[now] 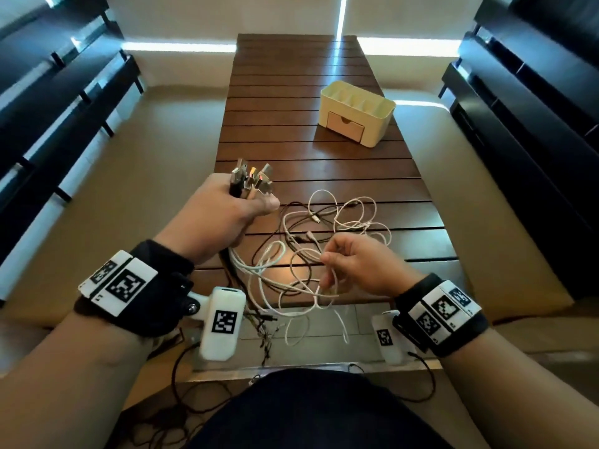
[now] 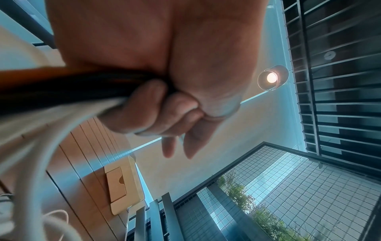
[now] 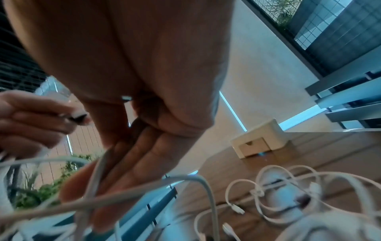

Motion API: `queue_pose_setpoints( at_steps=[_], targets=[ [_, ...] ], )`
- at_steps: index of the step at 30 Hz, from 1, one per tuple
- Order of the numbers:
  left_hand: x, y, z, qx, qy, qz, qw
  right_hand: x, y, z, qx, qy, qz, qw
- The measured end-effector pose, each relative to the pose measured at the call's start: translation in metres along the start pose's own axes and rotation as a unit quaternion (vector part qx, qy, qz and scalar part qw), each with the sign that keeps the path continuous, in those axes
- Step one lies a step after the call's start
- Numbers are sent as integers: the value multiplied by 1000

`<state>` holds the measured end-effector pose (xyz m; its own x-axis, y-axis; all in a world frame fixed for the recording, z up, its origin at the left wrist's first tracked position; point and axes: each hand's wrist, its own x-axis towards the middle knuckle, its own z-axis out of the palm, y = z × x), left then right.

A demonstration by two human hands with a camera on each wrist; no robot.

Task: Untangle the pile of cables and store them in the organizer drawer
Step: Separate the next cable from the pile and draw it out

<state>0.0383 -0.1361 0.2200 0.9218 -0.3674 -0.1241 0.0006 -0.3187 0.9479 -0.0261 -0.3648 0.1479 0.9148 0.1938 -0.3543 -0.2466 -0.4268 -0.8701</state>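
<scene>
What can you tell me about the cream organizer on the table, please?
The cream organizer looks like smooth plastic: a rounded rectangular box with open compartments on top and one tan drawer low in its front, shut, with a notch pull. It stands upright on the slatted wooden table, far right, apart from the cables; nothing else touches it.

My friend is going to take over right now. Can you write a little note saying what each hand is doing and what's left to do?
Left hand: grips a bunch of cable plug ends, held up above the table.
Right hand: pinches one white cable out of the tangle.
The cable pile lies looped and knotted on the near part of the table, some loops hanging over the edge.
The organizer stands farther back on the right, its drawer closed.
Done: plug ends gathered in one hand.
Left: pull each cable free, open the drawer, put the cables in.
</scene>
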Motion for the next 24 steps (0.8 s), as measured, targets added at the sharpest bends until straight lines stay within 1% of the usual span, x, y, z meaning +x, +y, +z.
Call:
queue_pose_setpoints(
  at_steps=[3,5,6,7,8,10,12,13,14,15,16,18,19,20,21,22,23,24],
  targets=[
    [-5,-2,-3,-14,-13,-10,1000,-14,20,10,-8,-24,73,997],
    [-7,-5,-3,-23,-16,-11,1000,-18,29,15,0,-25,99,995],
    [-8,-6,-3,-23,-18,-13,999,-18,33,15,-16,-22,104,994],
    [-9,-8,-3,-19,-20,-15,1000,-17,37,14,-65,-19,106,992],
    [-10,-9,-2,-9,-24,-16,1000,-16,41,13,-144,-18,101,984],
    [-13,-12,0,0,-31,-18,999,-14,48,11,-307,-32,97,946],
    [-16,-16,3,3,-36,-21,999,-12,50,11,-406,-69,116,904],
    [-17,-19,4,12,-39,-19,999,-10,49,11,-441,-72,121,886],
    [-17,-21,4,24,-43,-16,999,-7,48,10,-464,-55,124,876],
    [-17,-23,5,31,-46,-13,998,-5,42,6,-470,-21,119,874],
    [-18,-24,5,28,-47,-12,998,-4,34,0,-453,22,100,885],
    [-16,-25,5,12,-53,-11,998,-5,14,-9,-359,101,23,928],
    [-15,-25,6,4,-59,-8,998,-7,1,-11,-289,117,-22,950],
    [-15,-25,9,-5,-67,-1,998,-7,-11,-11,-215,111,-61,968],
    [-15,-24,12,-15,-73,6,997,-7,-21,-8,-149,76,-91,982],
    [-15,-23,15,-22,-75,15,997,-5,-28,-2,-98,21,-108,989],
    [-15,-22,18,-28,-74,26,997,-1,-32,6,-67,-39,-118,990],
    [-15,-20,21,-36,-66,38,996,7,-31,16,-61,-88,-124,986]
  ],
)
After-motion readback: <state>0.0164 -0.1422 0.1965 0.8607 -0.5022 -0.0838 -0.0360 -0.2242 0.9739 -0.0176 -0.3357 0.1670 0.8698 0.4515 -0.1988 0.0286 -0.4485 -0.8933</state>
